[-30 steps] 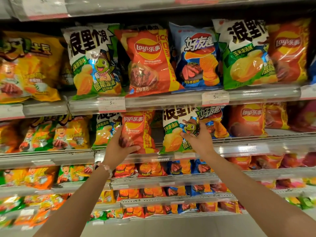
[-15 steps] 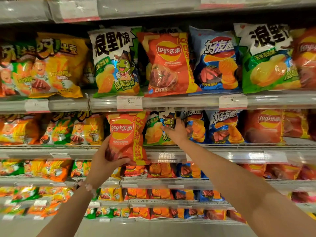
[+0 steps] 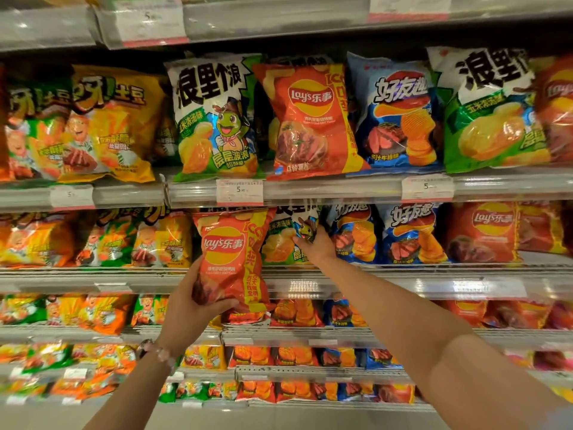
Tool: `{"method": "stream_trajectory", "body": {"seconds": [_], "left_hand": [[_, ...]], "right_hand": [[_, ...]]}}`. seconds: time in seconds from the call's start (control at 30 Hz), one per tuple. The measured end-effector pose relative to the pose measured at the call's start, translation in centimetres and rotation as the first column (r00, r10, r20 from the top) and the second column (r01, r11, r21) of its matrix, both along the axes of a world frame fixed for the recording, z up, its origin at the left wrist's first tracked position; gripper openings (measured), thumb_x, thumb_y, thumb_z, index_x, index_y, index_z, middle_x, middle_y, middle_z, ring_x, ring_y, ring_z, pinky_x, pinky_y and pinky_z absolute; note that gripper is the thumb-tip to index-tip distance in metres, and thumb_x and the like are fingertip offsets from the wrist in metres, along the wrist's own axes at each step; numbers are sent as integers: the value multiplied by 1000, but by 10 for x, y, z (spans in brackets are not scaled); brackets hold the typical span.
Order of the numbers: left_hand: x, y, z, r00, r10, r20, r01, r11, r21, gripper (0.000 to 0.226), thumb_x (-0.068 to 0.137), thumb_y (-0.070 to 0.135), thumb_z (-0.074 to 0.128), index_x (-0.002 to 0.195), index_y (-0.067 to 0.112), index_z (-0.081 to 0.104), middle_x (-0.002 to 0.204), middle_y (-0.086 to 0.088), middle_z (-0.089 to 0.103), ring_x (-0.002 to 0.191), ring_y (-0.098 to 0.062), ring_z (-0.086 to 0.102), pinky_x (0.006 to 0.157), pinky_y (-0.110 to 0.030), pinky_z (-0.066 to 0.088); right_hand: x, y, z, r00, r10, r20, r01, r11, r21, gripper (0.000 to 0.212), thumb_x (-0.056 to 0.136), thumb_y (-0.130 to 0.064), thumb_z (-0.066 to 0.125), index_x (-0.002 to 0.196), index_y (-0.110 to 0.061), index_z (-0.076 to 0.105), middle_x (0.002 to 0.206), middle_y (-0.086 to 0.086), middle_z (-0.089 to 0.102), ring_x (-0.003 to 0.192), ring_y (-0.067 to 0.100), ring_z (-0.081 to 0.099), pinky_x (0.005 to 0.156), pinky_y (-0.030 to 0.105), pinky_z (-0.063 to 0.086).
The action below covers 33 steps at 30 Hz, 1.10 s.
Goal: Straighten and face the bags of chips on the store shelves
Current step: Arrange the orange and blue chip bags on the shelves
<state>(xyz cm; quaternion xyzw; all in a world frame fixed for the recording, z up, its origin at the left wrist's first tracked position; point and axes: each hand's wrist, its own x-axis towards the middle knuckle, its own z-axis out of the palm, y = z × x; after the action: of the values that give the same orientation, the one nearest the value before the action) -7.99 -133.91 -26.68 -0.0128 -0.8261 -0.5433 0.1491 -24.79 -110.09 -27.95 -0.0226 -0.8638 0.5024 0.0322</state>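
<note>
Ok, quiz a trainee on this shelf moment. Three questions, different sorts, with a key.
1. True or false: the left hand holds the red Lay's bag by its bottom.
2. The right hand is on which bag? A) green bag B) blue bag C) yellow bag
3. Fill in: the red Lay's bag hangs over the shelf rail's ____ edge.

Key: 1 true; 2 A; 3 front.

We see long grey metal shelves (image 3: 356, 193) in rows, one above another | white price tags (image 3: 239, 192) clipped on their shiny front edges | a pale floor (image 3: 279, 418) down below.
</note>
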Motion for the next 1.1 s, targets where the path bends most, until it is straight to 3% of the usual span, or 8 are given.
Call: {"method": "stream_trajectory", "body": {"seconds": [0.2, 0.33, 0.47, 0.6, 0.67, 0.73, 0.93, 1.1], "left_hand": [[-1, 7, -7, 1000, -23, -9, 23, 1000, 10, 102, 53, 31, 84, 143, 29, 35, 126, 7, 58, 114, -13, 57, 90, -37, 53], [-2, 22, -7, 998, -50, -29, 51, 999, 16, 97, 52, 31, 84, 134, 45, 34, 120, 23, 55, 109, 2, 56, 82, -19, 53], [-11, 46, -11, 995, -78, -59, 77, 997, -13, 102, 58, 29, 85, 145, 36, 31, 130, 17, 52, 118, -2, 52, 91, -30, 52], [-19, 81, -12, 983, -124, -134, 115, 991, -71, 103, 60, 36, 84, 145, 38, 27, 134, 13, 49, 124, -11, 49, 99, -42, 48], [-22, 101, -14, 971, -156, -179, 131, 981, -147, 105, 61, 40, 83, 148, 33, 26, 137, 13, 46, 127, -14, 46, 99, -45, 47], [-24, 123, -16, 962, -183, -204, 138, 967, -214, 106, 62, 41, 83, 149, 24, 24, 141, 5, 44, 128, -20, 44, 99, -49, 45], [-19, 185, -22, 946, -243, -214, 161, 927, -340, 108, 68, 35, 83, 151, 22, 16, 132, -11, 49, 116, -26, 48, 90, -44, 48], [-18, 236, -33, 921, -342, -187, 254, 891, -377, 103, 67, 35, 82, 147, 22, 19, 131, -17, 44, 117, -32, 49, 90, -46, 50]], "right_hand": [[7, 6, 7, 999, 28, 44, -26, 998, -64, 81, 87, -31, 67, 146, -3, 21, 142, 14, 45, 131, 31, 42, 103, 32, 36], [44, 11, 15, 994, 13, -112, -38, 974, -224, 67, 90, -22, 64, 145, -4, 29, 140, 12, 47, 129, 23, 44, 99, 23, 36], [85, 11, 19, 991, 96, -94, -125, 922, -367, 71, 88, -36, 64, 146, -19, 27, 144, 5, 39, 125, 15, 44, 103, 31, 39], [112, 16, 23, 990, 131, -48, -140, 928, -346, 104, 70, -49, 78, 150, -29, 13, 148, -6, 31, 135, 17, 35, 111, 42, 34], [118, 22, 26, 993, 91, -69, -110, 924, -367, 119, 57, -51, 84, 149, -31, 12, 146, -11, 33, 136, 16, 37, 111, 42, 36], [122, 32, 28, 995, 33, -91, -67, 915, -398, 129, 45, -56, 85, 149, -30, 12, 147, -5, 37, 133, 17, 42, 108, 44, 39], [134, 89, 28, 972, -132, -192, 86, 969, -232, 117, 54, -45, 88, 146, -28, 18, 139, -6, 46, 126, 14, 47, 104, 37, 42], [145, 157, 21, 970, -156, -185, 130, 981, -146, 107, 66, -43, 83, 148, -31, 14, 132, -10, 51, 122, 18, 52, 97, 33, 44]]}}
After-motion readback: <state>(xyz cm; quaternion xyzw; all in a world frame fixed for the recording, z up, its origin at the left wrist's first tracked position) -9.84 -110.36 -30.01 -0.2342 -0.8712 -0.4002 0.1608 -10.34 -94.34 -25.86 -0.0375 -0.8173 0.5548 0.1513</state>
